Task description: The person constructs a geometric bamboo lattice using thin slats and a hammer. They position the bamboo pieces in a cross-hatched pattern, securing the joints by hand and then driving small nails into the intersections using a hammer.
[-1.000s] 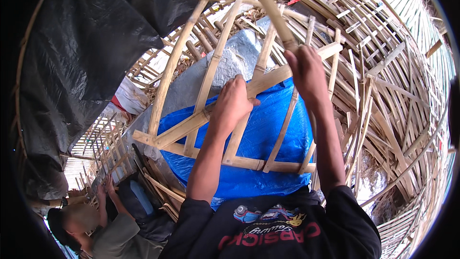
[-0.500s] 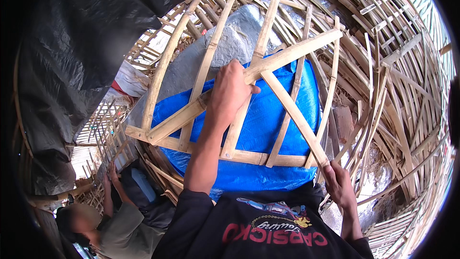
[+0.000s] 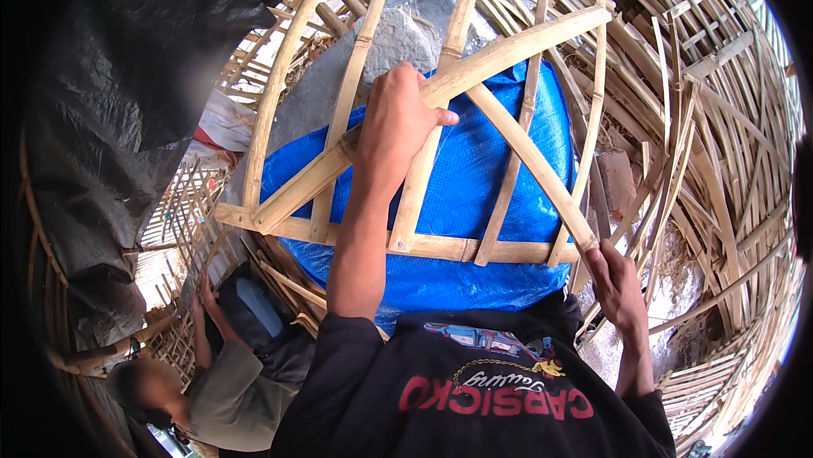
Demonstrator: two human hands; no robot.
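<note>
A slatted bamboo frame (image 3: 440, 245) lies in front of me, with upright strips fixed to a bottom rail. Across it runs a wide split-bamboo slat (image 3: 518, 52), slanting from lower left to upper right. My left hand (image 3: 395, 119) is closed around this slat near its middle, thumb pointing right. A narrower bamboo strip (image 3: 535, 158) starts beneath the wide slat and slopes down to the right. Its lower end, just past the rail's right end, is pinched in my right hand (image 3: 620, 289). Behind the slats is a blue tarp (image 3: 457, 195).
A large grey rock (image 3: 394, 43) sits beyond the tarp. Piled bamboo strips (image 3: 728, 170) fill the right side. Black plastic sheeting (image 3: 110, 119) hangs at left. Another person (image 3: 241, 390) sits at lower left, hands on bamboo sticks.
The whole view has shifted, so frame, tarp and rock appear higher in the picture. Both hands keep their holds on the same bamboo pieces.
</note>
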